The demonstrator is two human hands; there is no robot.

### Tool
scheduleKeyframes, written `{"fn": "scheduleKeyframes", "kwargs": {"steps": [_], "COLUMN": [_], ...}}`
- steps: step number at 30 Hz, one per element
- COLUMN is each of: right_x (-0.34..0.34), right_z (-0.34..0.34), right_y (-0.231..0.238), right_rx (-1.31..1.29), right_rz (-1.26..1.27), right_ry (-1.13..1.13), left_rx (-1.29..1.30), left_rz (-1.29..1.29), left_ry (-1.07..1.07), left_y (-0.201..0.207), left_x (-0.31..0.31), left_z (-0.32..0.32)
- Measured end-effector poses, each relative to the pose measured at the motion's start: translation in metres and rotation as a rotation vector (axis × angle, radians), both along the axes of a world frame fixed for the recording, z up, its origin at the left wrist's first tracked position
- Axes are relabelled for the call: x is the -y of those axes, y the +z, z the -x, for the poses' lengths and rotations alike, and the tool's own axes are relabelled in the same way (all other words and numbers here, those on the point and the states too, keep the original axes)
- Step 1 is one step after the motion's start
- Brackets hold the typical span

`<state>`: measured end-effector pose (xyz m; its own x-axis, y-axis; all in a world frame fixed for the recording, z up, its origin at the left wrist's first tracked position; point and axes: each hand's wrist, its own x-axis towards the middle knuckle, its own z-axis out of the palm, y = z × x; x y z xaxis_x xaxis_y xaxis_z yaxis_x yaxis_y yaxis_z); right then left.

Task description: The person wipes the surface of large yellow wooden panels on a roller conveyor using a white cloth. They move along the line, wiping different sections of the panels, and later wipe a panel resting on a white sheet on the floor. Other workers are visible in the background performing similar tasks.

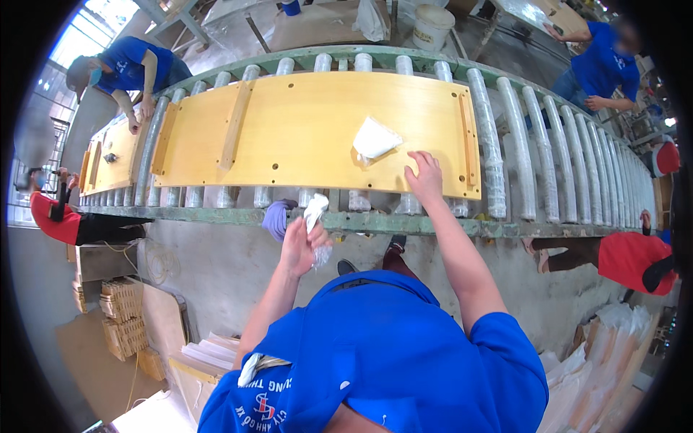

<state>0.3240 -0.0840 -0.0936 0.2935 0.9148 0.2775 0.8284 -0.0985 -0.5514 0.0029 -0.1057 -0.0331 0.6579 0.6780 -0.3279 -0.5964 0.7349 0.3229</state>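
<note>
A long yellow wooden panel point(310, 123) with small holes and cross strips lies on the roller conveyor in front of me. My left hand point(297, 249) is closed around a crumpled white piece point(315, 208), cloth or plastic, at the conveyor's near rail; something clear and plastic-like shows below the fingers. My right hand point(426, 177), fingers apart and holding nothing, is at the panel's near right part. Just left of it, on the panel, sits a small plastic bag point(375, 138) with white contents. Beside my left hand, a purple roll point(276, 219) rests at the rail.
Bare rollers point(516, 148) run on to the right. At the far left, a person in blue point(148, 65) leans over another yellow panel point(115, 155). Other people stand farther off on both sides. A white bucket point(433, 27) stands beyond the conveyor; stacked wood point(123, 317) is behind left.
</note>
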Motion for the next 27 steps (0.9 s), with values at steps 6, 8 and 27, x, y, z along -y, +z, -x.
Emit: {"fn": "scheduleKeyframes", "kwargs": {"steps": [6, 8, 27], "right_x": [-0.069, -0.076, -0.022], "right_z": [0.009, 0.016, -0.121], "right_y": [-0.017, -0.022, -0.043], "right_rx": [0.067, 0.081, -0.512], "right_rz": [-0.044, -0.041, -0.182], "right_ry": [0.041, 0.203, 0.013], "left_rx": [-0.07, -0.142, -0.343], "left_rz": [-0.108, -0.123, 0.033], "left_ry": [0.025, 0.028, 0.092], "left_y": [0.001, 0.007, -0.031], "left_x": [0.007, 0.004, 0.009], "left_z": [-0.019, -0.036, -0.041]}}
